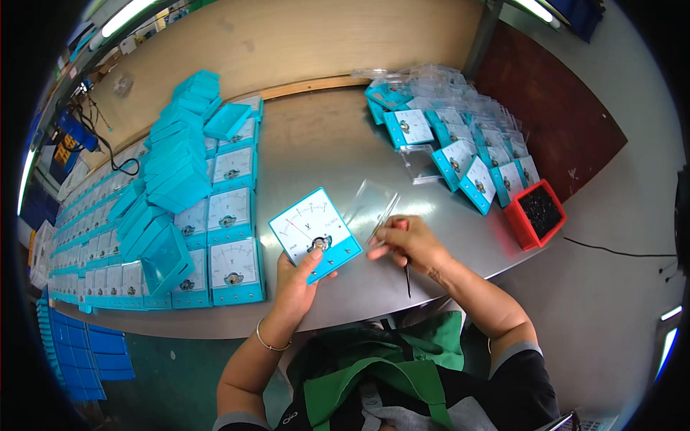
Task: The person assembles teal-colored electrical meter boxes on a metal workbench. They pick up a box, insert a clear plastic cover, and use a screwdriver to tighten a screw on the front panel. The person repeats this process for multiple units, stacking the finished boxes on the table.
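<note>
Your left hand: gripping blue-framed meter, thumb on front | your right hand: closed round red-handled screwdriver, fingers at clear cover

Left hand's got a teal-framed meter, thumb on its face. Right hand's gripping a red-handled screwdriver, clear cover right by the fingertips. Teal trays piled off left.

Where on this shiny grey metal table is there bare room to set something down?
The grey metal table is bare mid-back, between turquoise plastic trays left and turquoise-framed white meters right. A smaller patch separates the right hand from the square red plastic bin. Both the left end and far right are crowded.
</note>
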`<state>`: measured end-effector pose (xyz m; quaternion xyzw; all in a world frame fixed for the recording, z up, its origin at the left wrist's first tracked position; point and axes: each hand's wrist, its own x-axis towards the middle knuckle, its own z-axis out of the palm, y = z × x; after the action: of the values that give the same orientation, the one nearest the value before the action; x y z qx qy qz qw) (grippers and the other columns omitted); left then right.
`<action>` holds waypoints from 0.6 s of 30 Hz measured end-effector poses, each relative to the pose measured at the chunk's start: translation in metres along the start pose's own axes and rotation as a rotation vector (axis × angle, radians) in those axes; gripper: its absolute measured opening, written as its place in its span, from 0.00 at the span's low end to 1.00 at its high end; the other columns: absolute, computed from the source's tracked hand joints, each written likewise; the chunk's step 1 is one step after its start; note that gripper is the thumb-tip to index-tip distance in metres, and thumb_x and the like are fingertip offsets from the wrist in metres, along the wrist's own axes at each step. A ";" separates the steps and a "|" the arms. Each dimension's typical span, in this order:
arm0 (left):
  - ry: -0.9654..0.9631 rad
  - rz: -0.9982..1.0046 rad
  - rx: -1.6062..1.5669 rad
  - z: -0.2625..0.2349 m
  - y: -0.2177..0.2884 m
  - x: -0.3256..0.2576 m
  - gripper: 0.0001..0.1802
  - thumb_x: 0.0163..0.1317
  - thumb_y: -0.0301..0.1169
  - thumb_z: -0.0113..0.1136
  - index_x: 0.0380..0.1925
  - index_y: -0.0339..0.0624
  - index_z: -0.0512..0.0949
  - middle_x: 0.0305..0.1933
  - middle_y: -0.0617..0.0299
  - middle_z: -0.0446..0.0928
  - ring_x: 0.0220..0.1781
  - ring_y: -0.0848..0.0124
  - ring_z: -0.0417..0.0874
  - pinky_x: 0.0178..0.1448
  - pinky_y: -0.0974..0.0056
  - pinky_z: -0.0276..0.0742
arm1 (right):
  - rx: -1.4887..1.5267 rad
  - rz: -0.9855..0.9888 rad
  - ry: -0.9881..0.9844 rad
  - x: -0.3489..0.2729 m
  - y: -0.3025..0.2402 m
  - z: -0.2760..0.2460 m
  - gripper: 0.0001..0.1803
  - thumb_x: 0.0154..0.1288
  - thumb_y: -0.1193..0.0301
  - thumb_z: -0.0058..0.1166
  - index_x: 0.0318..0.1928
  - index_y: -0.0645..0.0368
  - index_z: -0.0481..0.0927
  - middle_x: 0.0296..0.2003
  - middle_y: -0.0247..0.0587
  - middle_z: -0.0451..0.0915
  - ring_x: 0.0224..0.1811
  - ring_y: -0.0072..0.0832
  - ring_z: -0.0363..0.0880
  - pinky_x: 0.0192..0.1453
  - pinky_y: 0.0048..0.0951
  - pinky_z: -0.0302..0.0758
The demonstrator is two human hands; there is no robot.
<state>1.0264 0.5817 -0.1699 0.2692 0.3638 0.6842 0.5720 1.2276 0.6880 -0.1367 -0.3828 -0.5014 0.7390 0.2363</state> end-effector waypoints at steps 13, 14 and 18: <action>-0.201 -0.061 0.430 0.028 -0.016 0.022 0.26 0.51 0.32 0.64 0.50 0.33 0.70 0.44 0.59 0.76 0.45 0.73 0.76 0.48 0.68 0.72 | -1.423 -0.532 1.061 -0.118 -0.045 -0.210 0.06 0.53 0.72 0.56 0.30 0.62 0.81 0.27 0.47 0.81 0.29 0.39 0.82 0.32 0.37 0.76; -0.201 -0.079 0.451 0.026 -0.016 0.026 0.26 0.51 0.32 0.64 0.50 0.33 0.70 0.44 0.59 0.76 0.44 0.73 0.76 0.46 0.69 0.71 | -1.551 -0.322 1.045 -0.123 -0.046 -0.234 0.05 0.52 0.72 0.57 0.29 0.61 0.81 0.28 0.47 0.81 0.30 0.39 0.81 0.34 0.36 0.76; -0.157 -0.070 0.459 0.021 -0.019 0.033 0.26 0.51 0.32 0.63 0.49 0.33 0.70 0.44 0.60 0.77 0.42 0.77 0.76 0.40 0.72 0.69 | -1.638 -0.027 0.925 -0.110 -0.037 -0.275 0.05 0.49 0.72 0.56 0.29 0.58 0.81 0.28 0.46 0.81 0.34 0.44 0.81 0.38 0.42 0.76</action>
<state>1.0470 0.6199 -0.1747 0.4318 0.4733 0.5400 0.5458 1.5123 0.7757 -0.1220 -0.6797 -0.7258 -0.0720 0.0777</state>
